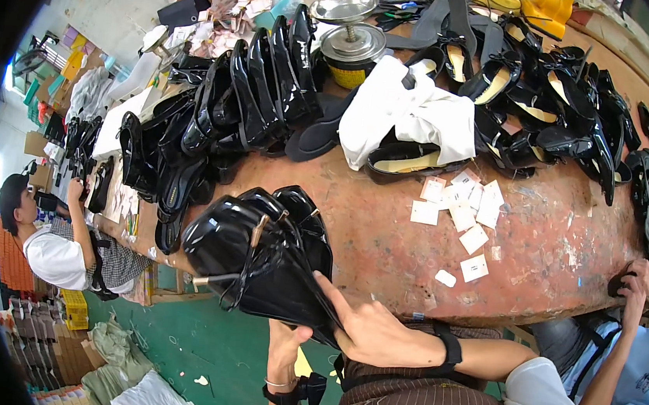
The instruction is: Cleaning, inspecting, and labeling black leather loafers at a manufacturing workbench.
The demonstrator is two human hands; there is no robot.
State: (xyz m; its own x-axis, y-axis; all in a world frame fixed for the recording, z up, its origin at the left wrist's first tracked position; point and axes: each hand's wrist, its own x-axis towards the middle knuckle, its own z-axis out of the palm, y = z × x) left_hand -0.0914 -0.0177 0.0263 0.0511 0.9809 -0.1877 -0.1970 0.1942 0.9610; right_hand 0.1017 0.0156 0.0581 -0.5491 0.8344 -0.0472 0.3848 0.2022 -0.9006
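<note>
A glossy black shoe [216, 231] with thin laces and gold-coloured lace tips is tilted at the table's near edge. My left hand [287, 346] grips it from below, the thumb showing near the heel end and the other fingers mostly hidden. My right hand [382, 331] is closed round the heel end, its index finger lying along the shoe's side. Just behind is a second glossy black shoe [305, 204], partly covered by the first; I cannot tell whether it is held too.
Black shoes [261, 91] stand in a row at the back left, with more shoes [553, 99] piled at the back right. White cloth [411, 113], small paper tags [464, 208] and a lidded can [350, 53] lie between. Co-workers sit left [54, 247] and right [631, 349].
</note>
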